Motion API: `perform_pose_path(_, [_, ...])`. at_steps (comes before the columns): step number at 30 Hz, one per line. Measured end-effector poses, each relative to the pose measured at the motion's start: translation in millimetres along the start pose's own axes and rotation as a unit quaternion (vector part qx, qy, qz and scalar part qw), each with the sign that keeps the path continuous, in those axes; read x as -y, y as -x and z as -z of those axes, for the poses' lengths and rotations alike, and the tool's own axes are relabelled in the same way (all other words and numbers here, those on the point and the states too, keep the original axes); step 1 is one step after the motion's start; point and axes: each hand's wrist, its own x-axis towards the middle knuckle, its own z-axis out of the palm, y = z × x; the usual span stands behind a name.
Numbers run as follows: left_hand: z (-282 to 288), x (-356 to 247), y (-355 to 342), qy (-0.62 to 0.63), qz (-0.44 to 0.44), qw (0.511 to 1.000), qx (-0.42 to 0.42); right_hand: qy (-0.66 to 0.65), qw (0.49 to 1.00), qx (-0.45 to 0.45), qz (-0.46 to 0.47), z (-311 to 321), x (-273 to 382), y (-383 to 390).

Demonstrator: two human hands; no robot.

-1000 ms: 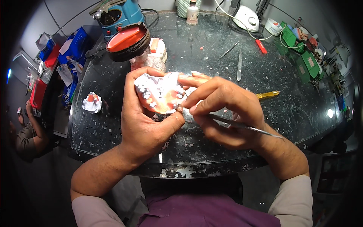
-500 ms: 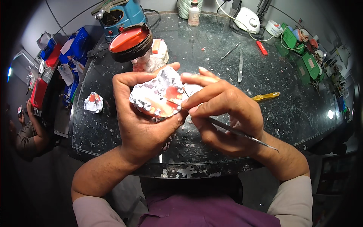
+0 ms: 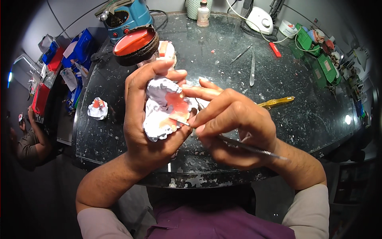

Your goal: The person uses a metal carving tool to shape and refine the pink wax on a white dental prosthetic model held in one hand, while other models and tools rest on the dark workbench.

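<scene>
My left hand (image 3: 137,115) is wrapped round a white plaster dental cast (image 3: 156,113), held tilted above the table. Pink wax (image 3: 178,102) covers part of the cast's inner side, and a few yellowish teeth sit along its edge. In a pen-like grip, my right hand (image 3: 238,123) holds a thin metal wax carver (image 3: 254,149). The carver's tip lies against the pink wax on the side toward me. My right fingertips are close to the cast's right edge. The fingers of my left hand hide the cast's far-left side.
Behind my left hand stands a dark round pan of red wax (image 3: 135,44). A small cast (image 3: 98,109) lies at the left. A knife-like metal tool (image 3: 252,69), a yellow-handled tool (image 3: 278,101) and a red block (image 3: 275,49) lie right. At far left, another person (image 3: 34,139) sits.
My left hand has turned the cast, so its pink wax now faces more to the right. The carver has shifted slightly with my right hand, its tip still at the wax.
</scene>
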Motion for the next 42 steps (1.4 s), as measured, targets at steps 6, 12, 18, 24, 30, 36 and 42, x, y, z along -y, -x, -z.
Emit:
perform_pose_path(6, [-11.2, 12.2, -2.7, 0.125, -0.063, 0.989, -0.045, -0.02, 1.0, 0.01, -0.015, 0.2, -4.7, 1.8])
perform_pose_path(12, [-9.1, 8.5, -1.8, 0.078, -0.038, 0.996, -0.024, 0.025, 0.999, 0.005, -0.042, 1.7, -4.1, 2.8])
perform_pose_path(18, [-8.9, 7.0, -2.3, 0.121, -0.029, 0.992, -0.028, 0.089, 0.996, 0.019, -0.024, 5.6, -1.9, 1.3])
perform_pose_path(24, [-7.6, 8.6, -3.3, 0.213, 0.003, 0.977, -0.025, 0.092, 0.996, -0.001, 0.022, 5.8, 2.5, -2.7])
perform_pose_path(30, [-7.3, 8.0, -4.2, 0.188, -0.001, 0.981, -0.042, 0.046, 0.999, 0.004, 0.009, 5.6, -0.9, -0.9])
perform_pose_path(36, [-5.5, 3.7, -5.3, 0.203, 0.036, 0.979, -0.014, 0.069, 0.998, 0.005, -0.011, 13.1, -5.8, -0.1])
perform_pose_path(42, [-11.2, 6.8, -5.0, 0.328, 0.05, 0.943, -0.029, 0.08, 0.997, -0.014, 0.014, 17.3, -11.3, -1.5])
